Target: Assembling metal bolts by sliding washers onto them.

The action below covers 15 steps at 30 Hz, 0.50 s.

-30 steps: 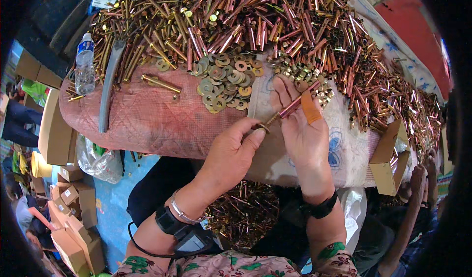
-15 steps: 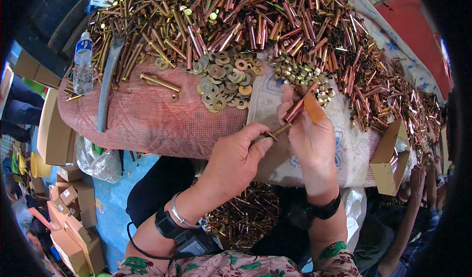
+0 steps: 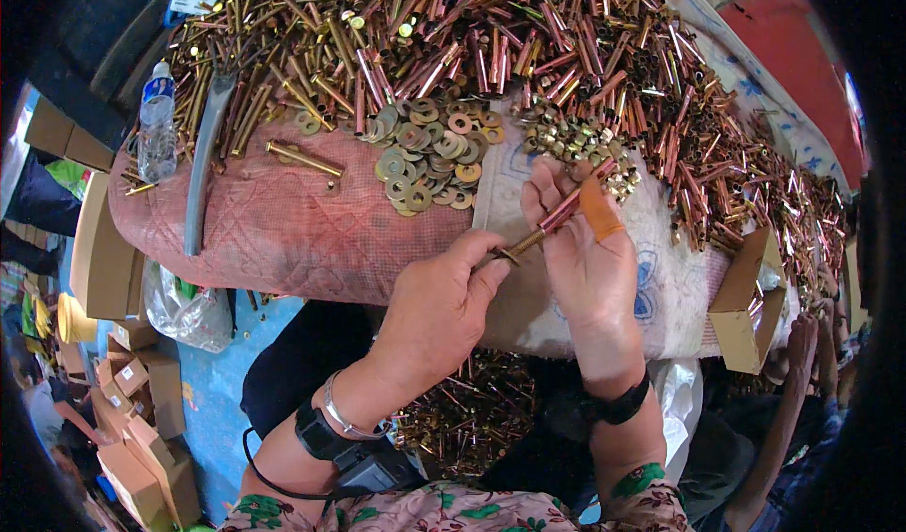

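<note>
Thumb and fingertips of my left hand (image 3: 429,301) pinch the end of a brass-coloured bolt (image 3: 528,241), where a thin washer (image 3: 510,255) sits. The bolt's threaded shank points up and to the right, into a coppery metal sleeve (image 3: 562,211). That sleeve lies across the fingers of my right hand (image 3: 599,277), palm up, held under the thumb. An orange finger cover (image 3: 597,208) wraps the thumb. Just beyond the right fingertips is a heap of small nuts (image 3: 604,140). Flat washers (image 3: 429,159) lie piled to their left.
A big mound of sleeves and bolts (image 3: 528,32) covers the far side of the padded surface (image 3: 283,220). At left are a grey curved strip (image 3: 208,164), a plastic bottle (image 3: 157,121) and a loose bolt (image 3: 304,158). An open carton (image 3: 736,315) stands right, near another person's arm (image 3: 793,390).
Both hands have shifted slightly left and away from me, with the bolt and sleeve between them. My right palm has turned more upward.
</note>
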Motion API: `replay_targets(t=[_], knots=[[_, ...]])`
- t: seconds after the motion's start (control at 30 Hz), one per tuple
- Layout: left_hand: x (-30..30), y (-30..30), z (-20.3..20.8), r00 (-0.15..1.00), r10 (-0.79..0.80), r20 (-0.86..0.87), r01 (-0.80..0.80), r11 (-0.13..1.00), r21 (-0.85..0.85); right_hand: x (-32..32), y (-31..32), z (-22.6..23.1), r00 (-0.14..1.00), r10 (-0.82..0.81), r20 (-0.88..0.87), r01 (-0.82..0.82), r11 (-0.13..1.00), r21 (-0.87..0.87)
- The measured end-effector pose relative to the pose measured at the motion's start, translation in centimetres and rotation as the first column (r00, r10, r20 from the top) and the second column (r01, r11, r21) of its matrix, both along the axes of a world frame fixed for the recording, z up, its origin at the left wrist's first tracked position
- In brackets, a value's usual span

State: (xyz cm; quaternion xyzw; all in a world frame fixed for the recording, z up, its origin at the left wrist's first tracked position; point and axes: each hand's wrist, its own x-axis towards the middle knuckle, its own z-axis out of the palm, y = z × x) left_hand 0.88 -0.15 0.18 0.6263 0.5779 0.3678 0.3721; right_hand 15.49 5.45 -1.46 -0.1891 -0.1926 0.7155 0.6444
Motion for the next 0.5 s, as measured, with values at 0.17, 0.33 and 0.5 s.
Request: replay_targets(t=[0.17, 0.33, 0.5], knots=[[-0.1, 0.0, 0.6, 0.986, 0.033, -0.162, -0.028, 0.999, 0.031, 0.2, -0.1, -0.4, 0.990, 0.073, -0.122, -0.078, 0.996, -0.038], [0.0, 0.1, 0.1, 0.997, 0.027, -0.069, -0.020, 0.995, 0.095, 0.2, -0.3, 0.6, 0.996, 0.069, -0.057, -0.071, 0.996, -0.046], [-0.9, 0.4, 0.1, 0.861, 0.083, 0.502, 0.088, 0.947, -0.308, -1.2, -1.5, 0.3, 0.955, 0.105, 0.278, -0.098, 0.994, -0.040]])
